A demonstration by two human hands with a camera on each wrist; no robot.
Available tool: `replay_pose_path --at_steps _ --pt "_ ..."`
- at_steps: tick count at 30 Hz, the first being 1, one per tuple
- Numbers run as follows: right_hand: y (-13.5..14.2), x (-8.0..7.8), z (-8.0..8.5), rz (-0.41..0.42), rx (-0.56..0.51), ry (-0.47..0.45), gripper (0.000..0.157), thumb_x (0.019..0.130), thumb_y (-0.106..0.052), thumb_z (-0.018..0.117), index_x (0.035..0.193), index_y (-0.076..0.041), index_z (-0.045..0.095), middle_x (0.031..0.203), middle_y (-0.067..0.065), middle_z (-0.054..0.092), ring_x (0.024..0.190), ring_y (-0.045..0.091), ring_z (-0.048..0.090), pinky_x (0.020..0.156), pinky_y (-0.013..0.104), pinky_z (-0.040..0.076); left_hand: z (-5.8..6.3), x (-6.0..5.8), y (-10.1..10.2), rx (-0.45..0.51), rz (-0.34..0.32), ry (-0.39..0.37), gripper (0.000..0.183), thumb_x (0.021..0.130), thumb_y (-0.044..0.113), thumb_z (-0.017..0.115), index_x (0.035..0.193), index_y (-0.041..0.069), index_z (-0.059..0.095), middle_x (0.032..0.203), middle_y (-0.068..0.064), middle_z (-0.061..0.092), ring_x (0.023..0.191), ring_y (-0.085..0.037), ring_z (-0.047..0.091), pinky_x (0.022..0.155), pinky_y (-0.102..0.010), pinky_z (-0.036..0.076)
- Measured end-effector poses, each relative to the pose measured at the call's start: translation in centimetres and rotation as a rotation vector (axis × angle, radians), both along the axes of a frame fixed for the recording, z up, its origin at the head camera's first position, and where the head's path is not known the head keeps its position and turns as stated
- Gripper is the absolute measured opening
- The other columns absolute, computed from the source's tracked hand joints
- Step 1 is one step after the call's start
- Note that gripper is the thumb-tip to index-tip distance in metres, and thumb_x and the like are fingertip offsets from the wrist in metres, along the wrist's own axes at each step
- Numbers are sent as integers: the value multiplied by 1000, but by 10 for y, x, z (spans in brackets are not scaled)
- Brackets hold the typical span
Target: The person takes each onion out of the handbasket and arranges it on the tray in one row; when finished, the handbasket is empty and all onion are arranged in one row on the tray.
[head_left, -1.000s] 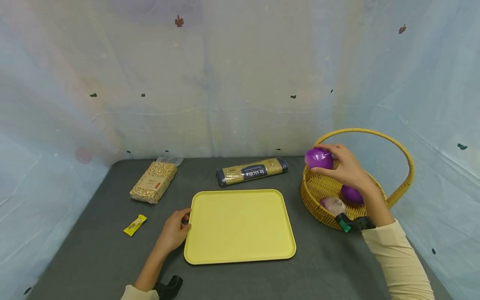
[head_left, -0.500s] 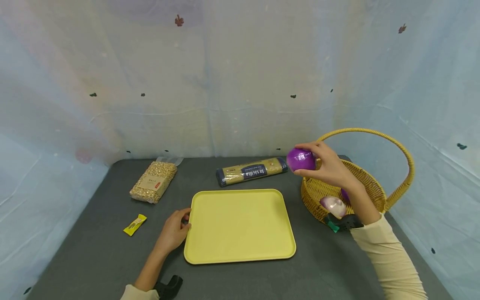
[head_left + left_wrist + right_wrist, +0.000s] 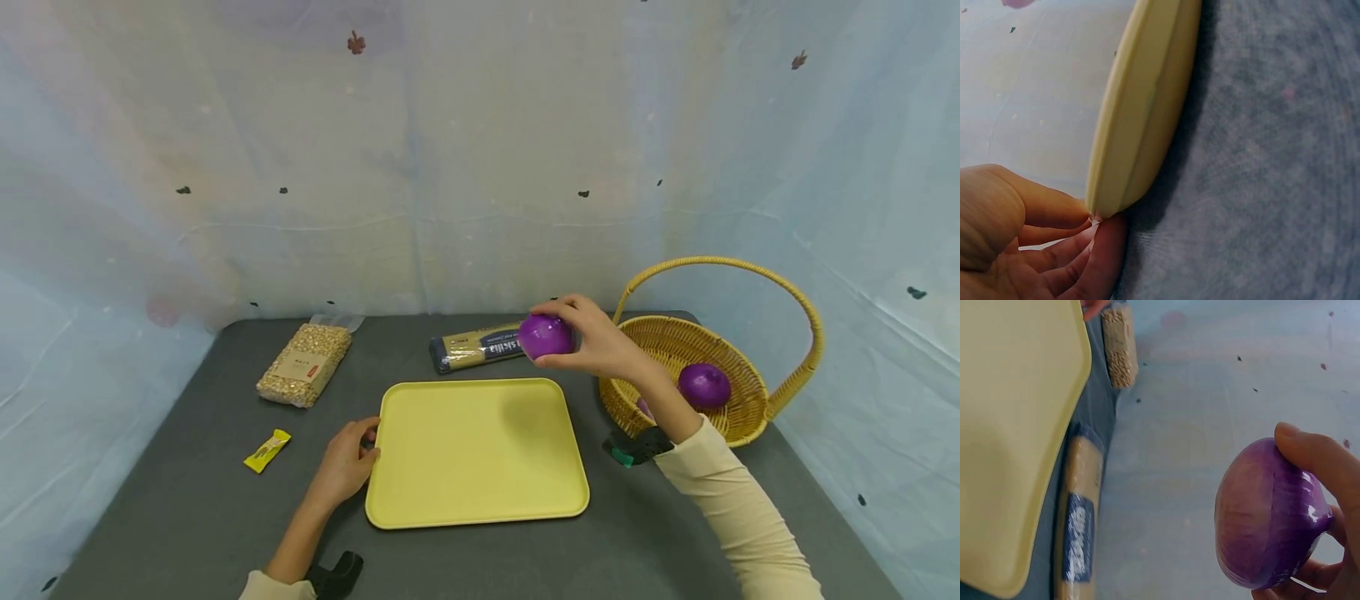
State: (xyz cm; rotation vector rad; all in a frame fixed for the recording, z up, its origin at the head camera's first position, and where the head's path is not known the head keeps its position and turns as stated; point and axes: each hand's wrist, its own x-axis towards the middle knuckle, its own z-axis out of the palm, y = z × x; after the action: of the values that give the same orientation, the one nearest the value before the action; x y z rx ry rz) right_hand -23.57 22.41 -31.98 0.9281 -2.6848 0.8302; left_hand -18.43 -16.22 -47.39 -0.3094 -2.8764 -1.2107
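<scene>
In the head view my right hand (image 3: 600, 342) holds a glossy red onion (image 3: 545, 336) between thumb and fingers, above the far right corner of a yellow tray (image 3: 476, 458). The right wrist view shows this onion (image 3: 1266, 515) close up, its purple skin shining. My left hand (image 3: 343, 467) pinches the tray's left edge; in the left wrist view thumb and fingers (image 3: 1107, 250) meet at the rim. To the right stands a wicker basket (image 3: 660, 333) with a tall handle. Inside lies another red onion (image 3: 705, 385), and a third is mostly hidden behind my right forearm.
Behind the tray lies a gold-and-blue pasta packet (image 3: 472, 350), its right end covered by the held onion and hand. A clear bag of pale yellow grains (image 3: 307, 365) sits at the back left. Nearer, a small yellow wrapped packet (image 3: 267, 451) lies left of the tray.
My right hand has carried the red onion leftward from over the basket, past its rim, to above the tray's far right corner. My left hand has stayed at the tray edge.
</scene>
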Motion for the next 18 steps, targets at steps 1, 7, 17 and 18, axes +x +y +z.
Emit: replay_pose_path --at_steps 1,7,17,18 --pt "-4 0 -1 9 3 -7 67 72 -41 78 131 -19 53 120 7 45 106 23 44 77 42 50 0 0 0 -1 1 -2 43 84 -3 60 126 -5 51 96 -11 52 68 -15 47 61 -30 39" --pt "-28 -5 -10 54 11 -31 67 72 -39 78 131 -18 53 120 8 44 106 24 43 77 41 50 -1 0 -1 0 10 -2 43 84 -3 59 126 -5 51 96 -11 52 68 -15 47 60 -30 39" --pt "-58 -11 -22 86 31 -46 66 72 -39 78 130 -20 54 121 7 45 110 24 42 81 42 48 -2 -1 0 10 6 0 43 84 -3 59 127 -4 51 96 -11 52 66 -15 46 59 -29 39" --pt "-60 -11 -23 85 33 -46 67 72 -40 78 130 -20 54 121 7 45 109 23 43 81 41 48 -2 -1 0 10 6 2 43 84 -3 59 126 -4 51 96 -11 52 66 -15 46 59 -29 39"
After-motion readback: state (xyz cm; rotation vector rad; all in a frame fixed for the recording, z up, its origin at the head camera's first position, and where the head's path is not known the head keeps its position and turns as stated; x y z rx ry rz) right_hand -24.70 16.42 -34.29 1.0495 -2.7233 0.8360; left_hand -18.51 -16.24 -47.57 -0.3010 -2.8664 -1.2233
